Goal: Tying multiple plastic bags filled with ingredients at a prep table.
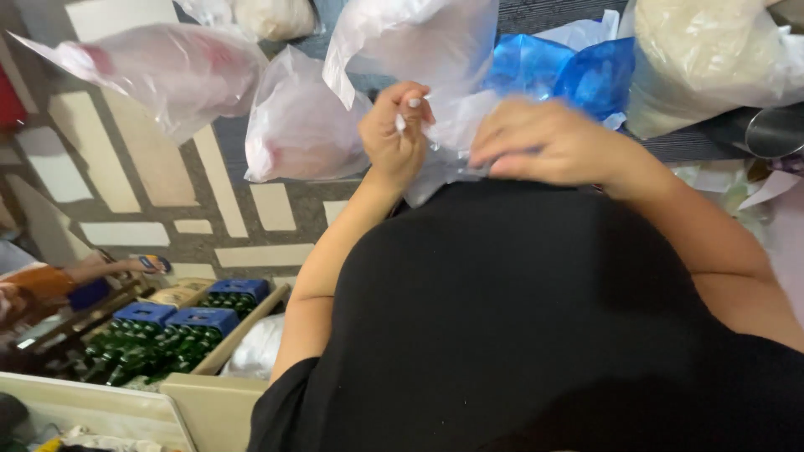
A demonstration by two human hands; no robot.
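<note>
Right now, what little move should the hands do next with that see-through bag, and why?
Probably pull the pinched plastic snug. The left hand pinches a twist of the clear plastic bag, and the right hand presses on the bag's bunched part close beside it, so the gathered plastic looks loose, not yet tightened.

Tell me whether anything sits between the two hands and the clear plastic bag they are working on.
Nothing visible does. The left hand pinches the clear plastic bag directly, and the right hand presses on its gathered lower part.

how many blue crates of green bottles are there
3 blue crates: one farthest up by the tiled floor, one to its left, one between them and lower. Others may be hidden beyond the wooden boards.
</note>
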